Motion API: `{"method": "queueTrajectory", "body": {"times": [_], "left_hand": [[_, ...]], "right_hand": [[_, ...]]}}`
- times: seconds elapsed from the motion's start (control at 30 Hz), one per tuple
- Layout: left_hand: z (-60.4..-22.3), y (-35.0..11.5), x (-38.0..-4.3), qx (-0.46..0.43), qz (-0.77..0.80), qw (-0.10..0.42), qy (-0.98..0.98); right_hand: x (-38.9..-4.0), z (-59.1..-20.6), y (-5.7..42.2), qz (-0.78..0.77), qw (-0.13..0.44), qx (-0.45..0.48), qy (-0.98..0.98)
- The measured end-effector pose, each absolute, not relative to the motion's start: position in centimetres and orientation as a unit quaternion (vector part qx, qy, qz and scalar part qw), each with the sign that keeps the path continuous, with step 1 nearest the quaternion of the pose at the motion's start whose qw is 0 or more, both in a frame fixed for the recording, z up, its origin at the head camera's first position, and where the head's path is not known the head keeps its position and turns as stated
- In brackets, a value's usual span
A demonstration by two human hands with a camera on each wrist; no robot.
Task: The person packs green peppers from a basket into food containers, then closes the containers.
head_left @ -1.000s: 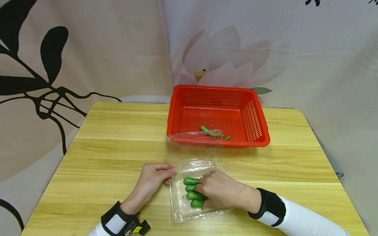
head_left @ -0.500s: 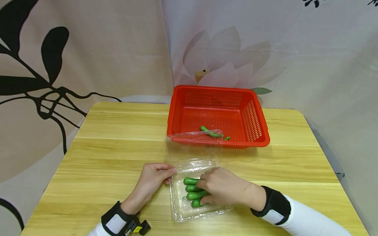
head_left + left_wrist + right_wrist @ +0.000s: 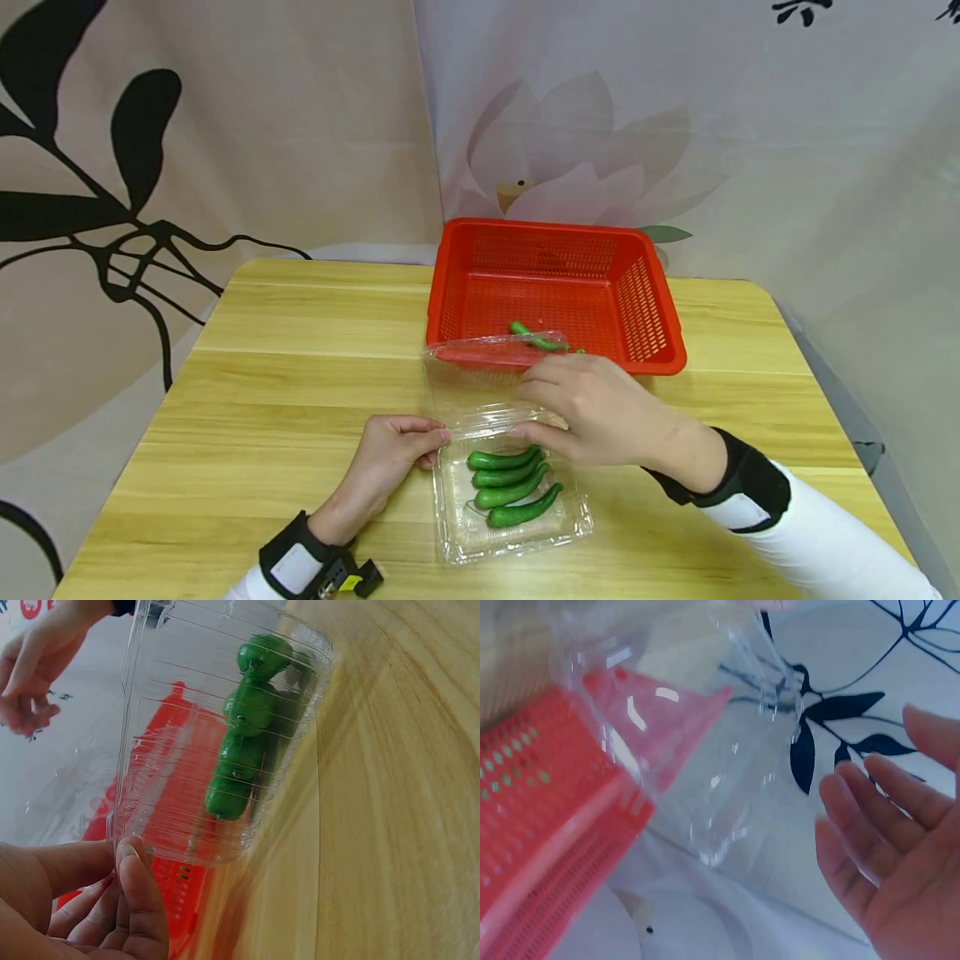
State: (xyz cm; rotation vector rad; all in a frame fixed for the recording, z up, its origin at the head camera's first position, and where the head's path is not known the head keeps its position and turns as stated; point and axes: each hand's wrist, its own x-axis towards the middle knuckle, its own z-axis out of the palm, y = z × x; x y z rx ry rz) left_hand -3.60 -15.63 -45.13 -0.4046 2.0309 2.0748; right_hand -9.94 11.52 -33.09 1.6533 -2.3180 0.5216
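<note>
Fingers of the left hand: pinched the left rim of the clear container, lower centre of the frame.
Fingers of the right hand: loosely parted, held nothing, near the open lid, right of centre.
Four green peppers: lay side by side in the container.
Red basket: sat centrally.

right wrist view: clear lid blurred | red basket, right hand cut off by edges

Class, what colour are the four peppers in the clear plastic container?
The peppers are green, seen best in the head view.
</note>
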Motion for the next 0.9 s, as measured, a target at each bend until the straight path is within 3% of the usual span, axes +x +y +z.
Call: {"method": "queueTrajectory", "body": {"times": [0.17,0.37,0.9], "left_hand": [[-45.2,-15.6,-3.6,-0.134,0.707,0.107,0.686],[-45.3,-15.7,-3.6,-0.132,0.708,0.107,0.685],[-45.4,-15.7,-3.6,-0.13,0.707,0.108,0.687]], "right_hand": [[-11.7,-31.2,11.8,0.194,0.157,0.538,-0.805],[-14.0,-29.6,11.3,0.197,0.143,0.494,-0.835],[-21.3,-29.5,10.3,0.089,-0.031,0.347,-0.933]]}}
